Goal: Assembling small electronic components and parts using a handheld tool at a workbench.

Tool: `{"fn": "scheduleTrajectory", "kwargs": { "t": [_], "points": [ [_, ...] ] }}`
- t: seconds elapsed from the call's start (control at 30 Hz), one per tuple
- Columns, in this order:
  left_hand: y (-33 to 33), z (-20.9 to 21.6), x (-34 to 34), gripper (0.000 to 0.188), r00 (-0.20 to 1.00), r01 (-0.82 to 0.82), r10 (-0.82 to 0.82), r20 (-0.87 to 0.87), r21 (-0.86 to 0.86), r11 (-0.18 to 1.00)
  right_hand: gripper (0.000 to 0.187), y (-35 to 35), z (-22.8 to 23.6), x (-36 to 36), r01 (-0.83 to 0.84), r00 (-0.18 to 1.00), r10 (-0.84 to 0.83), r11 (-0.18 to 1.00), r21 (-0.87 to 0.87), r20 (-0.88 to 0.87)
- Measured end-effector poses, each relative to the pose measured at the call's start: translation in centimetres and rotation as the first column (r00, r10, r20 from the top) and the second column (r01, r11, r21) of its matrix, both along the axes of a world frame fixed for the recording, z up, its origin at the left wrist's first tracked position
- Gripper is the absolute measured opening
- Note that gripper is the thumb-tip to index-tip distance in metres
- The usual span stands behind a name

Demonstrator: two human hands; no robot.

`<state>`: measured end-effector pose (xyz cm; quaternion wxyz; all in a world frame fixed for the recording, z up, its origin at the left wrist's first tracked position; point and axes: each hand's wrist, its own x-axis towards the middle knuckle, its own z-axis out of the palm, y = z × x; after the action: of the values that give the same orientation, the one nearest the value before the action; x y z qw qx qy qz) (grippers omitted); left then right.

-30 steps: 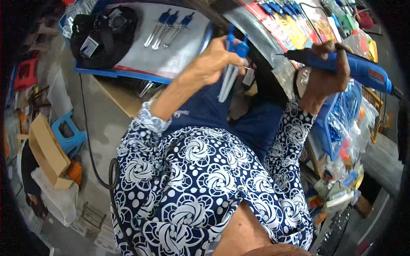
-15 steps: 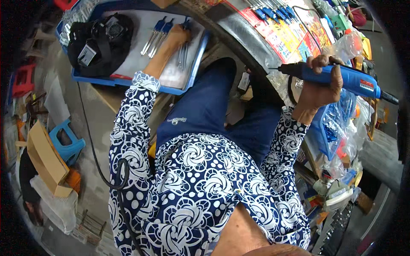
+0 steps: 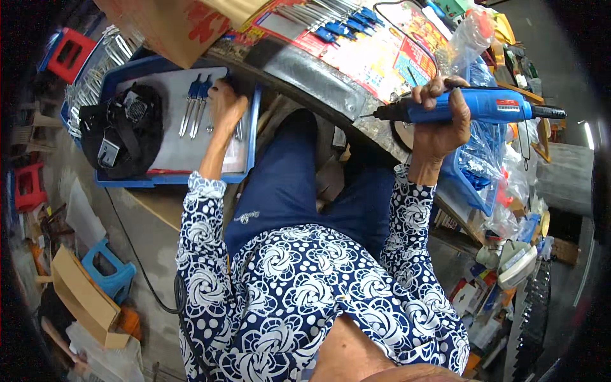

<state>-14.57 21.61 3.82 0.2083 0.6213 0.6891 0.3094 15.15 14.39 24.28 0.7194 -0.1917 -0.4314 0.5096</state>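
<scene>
In the blue tray on the left, my left hand is over the right part of the white lining. Its fingers are curled near a blue end; what they grip, if anything, is hidden. Beside it lie slim silver metal shafts with blue ends, and more shaft tips show under the hand. A black bag-like bundle fills the tray's left side. At the right, my right hand is wrapped round a blue electric screwdriver, held level with its thin tip pointing left over the workbench edge.
More blue-ended shafts lie in a row on the workbench, which is covered with coloured printed sheets. A cardboard box stands behind the tray. Clear plastic bags and a blue bin are at the right; a blue stool stands lower left.
The whole view has shifted, bringing the cardboard box into sight. My left hand has drawn a little toward me and closer to the row of shafts. My right hand still holds the electric screwdriver.
</scene>
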Motion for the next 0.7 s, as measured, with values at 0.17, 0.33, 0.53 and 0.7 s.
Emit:
{"fn": "scheduleTrajectory", "kwargs": {
  "t": [0.17,0.33,0.53,0.7],
  "points": [
    [-2.2,7.6,2.3,0.031,0.996,-0.041,0.063,-0.064,0.302,0.952,0.022,0.1,0.5,0.4,0.03,1.0,-0.03,0.999,-0.014,-0.005],
    [-1.1,15.0,7.6,0.014,0.934,0.15,-0.272,0.232,0.435,0.888,0.02,0.4,1.1,0.0,0.014,1.0,-0.014,1.0,-0.018,-0.013],
    [9.9,12.3,11.8,0.022,0.872,0.47,-0.464,-0.154,0.523,0.711,0.02,0.8,0.5,-0.5,0.053,0.999,-0.053,0.998,-0.039,0.005],
    [12.0,12.3,13.5,0.03,0.774,0.6,-0.451,-0.445,0.284,0.748,0.021,1.4,0.6,-0.9,0.056,0.998,-0.054,0.998,-0.032,0.041]
  ]
}}
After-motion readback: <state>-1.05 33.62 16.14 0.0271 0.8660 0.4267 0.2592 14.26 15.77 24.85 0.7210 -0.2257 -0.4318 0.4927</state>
